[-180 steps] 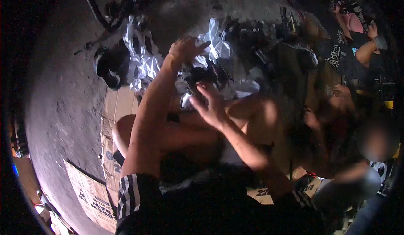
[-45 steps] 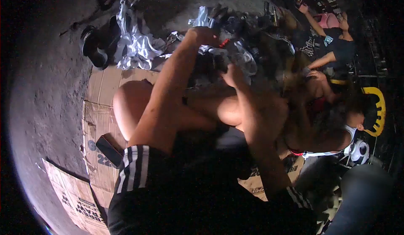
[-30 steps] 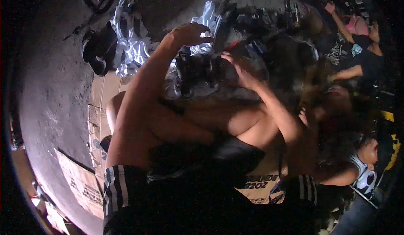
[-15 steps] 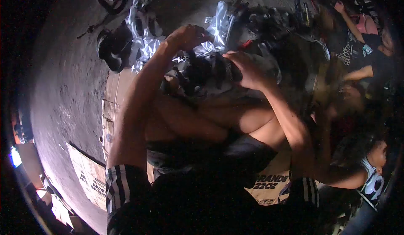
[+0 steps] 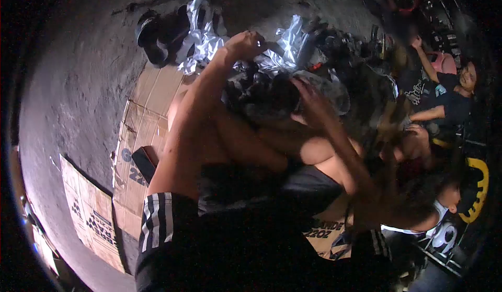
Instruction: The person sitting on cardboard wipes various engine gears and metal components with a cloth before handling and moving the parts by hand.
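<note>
While the left hand (image 5: 246,45) is clenching crumpled fabric (image 5: 285,51) at twelve o'clock, the right hand (image 5: 311,103) is gripping the dark garment (image 5: 261,90); pulling evenly should be working best.

Sleeve (image 5: 157,221) black with white stripes; cardboard (image 5: 141,135) brown, dark print; crumpled cloth (image 5: 201,33) white; floor (image 5: 78,82) grey.

A black shirt (image 5: 251,250) is worn; white stripes (image 5: 157,221) are seen on the sleeve at 7 o'clock.
</note>
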Tool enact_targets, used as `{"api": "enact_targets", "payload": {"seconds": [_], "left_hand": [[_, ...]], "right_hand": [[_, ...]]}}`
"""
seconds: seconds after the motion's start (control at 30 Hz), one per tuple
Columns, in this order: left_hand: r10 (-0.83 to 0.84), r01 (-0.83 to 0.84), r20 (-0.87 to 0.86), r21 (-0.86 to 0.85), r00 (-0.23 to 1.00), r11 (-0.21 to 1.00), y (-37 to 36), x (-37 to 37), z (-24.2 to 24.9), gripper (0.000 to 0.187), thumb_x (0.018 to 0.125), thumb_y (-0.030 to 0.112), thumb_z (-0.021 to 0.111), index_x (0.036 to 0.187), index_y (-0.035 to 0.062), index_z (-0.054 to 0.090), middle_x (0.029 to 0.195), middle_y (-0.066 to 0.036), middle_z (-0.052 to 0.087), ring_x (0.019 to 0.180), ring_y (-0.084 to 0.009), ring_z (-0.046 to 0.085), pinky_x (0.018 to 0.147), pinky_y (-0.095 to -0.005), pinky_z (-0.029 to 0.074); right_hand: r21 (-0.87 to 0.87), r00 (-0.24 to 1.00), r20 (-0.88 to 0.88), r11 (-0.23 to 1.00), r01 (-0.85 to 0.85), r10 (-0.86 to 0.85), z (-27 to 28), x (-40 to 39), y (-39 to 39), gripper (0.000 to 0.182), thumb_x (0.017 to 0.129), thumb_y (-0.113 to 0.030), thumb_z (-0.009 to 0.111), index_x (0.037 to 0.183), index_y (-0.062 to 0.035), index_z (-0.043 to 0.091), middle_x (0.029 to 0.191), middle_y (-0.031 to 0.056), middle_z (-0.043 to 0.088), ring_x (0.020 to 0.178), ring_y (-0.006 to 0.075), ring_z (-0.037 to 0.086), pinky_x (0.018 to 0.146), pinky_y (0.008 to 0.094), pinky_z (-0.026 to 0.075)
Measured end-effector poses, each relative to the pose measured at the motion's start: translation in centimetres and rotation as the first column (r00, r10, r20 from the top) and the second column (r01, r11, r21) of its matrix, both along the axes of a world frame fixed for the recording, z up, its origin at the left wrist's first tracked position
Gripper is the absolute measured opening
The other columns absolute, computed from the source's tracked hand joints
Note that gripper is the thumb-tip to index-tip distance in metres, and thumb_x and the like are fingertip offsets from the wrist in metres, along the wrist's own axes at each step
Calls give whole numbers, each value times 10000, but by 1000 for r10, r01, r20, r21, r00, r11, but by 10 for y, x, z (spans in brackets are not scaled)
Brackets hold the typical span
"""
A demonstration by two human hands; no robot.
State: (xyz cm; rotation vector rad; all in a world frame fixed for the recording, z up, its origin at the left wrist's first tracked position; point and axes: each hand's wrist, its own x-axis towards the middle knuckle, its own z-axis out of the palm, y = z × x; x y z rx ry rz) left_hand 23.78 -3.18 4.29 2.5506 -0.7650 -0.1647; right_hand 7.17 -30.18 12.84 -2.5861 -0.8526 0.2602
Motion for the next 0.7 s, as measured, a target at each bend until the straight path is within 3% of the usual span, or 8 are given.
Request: {"api": "enact_targets", "payload": {"seconds": [0.03,0.23,0.33,0.43,0.5,0.53,0.63,0.7], "left_hand": [[38,-43,-157,-31,987,999,-2,-6,14,335,958,364,553,1122,108,693,1095,-181,689,1017,-382,654,884,-471,531],[-135,134,-96,-9,986,991,-16,-3,20,438,991,454,480,1125,95,692,1140,-187,677,1057,-378,641,913,-461,514],[-117,95,-229,-107,966,990,-15,-3,24,444,989,460,501,1219,117,665,1194,-145,674,1097,-334,633,969,-434,486],[-178,166,-50,-188,983,968,-9,-13,35,379,976,370,561,1230,102,646,1179,-174,671,1079,-356,634,940,-429,502],[-111,101,-58,-158,992,982,-16,-22,59,342,939,340,631,1054,19,648,1058,-174,692,964,-363,657,828,-446,535],[-107,107,10,-203,994,973,-15,-20,49,318,921,319,604,1168,136,684,1163,-156,678,1070,-347,643,928,-421,509],[46,-66,-193,-100,980,993,-21,-6,34,345,906,349,625,1100,71,691,1041,-182,704,1003,-346,671,872,-432,531],[-72,75,44,-82,996,994,-12,-7,19,343,902,353,633,1066,58,692,978,-166,715,945,-334,687,821,-429,547]], "right_hand": [[-21,999,-1,999,43,-44,9,-8,5,975,638,-177,837,1473,-124,337,1482,201,363,1308,428,442,1061,475,429],[53,993,77,995,84,-88,-3,-18,2,928,639,-154,825,1444,-63,372,1468,217,392,1349,418,400,1087,480,400],[51,995,97,999,12,-16,-14,-18,-6,934,636,-157,832,1448,-59,380,1462,214,403,1353,405,398,1100,480,381],[-52,999,37,999,-11,13,9,-8,-9,942,642,-202,841,1452,-54,386,1451,206,416,1351,387,404,1104,473,376],[-131,1000,0,991,-28,29,7,-2,-4,921,686,-317,827,1450,-39,392,1436,197,430,1340,375,417,1090,461,391],[-125,998,63,992,-22,30,-4,1,-12,907,724,-391,808,1446,-30,394,1427,194,436,1333,373,424,1079,456,402],[-24,998,30,998,52,-52,-12,3,-20,902,750,-451,774,1470,-86,370,1492,182,342,1369,396,366,1101,489,368],[45,997,12,996,80,-81,-17,-1,-37,900,768,-491,751,1486,-122,355,1536,175,280,1393,412,328,1116,511,345]]}}
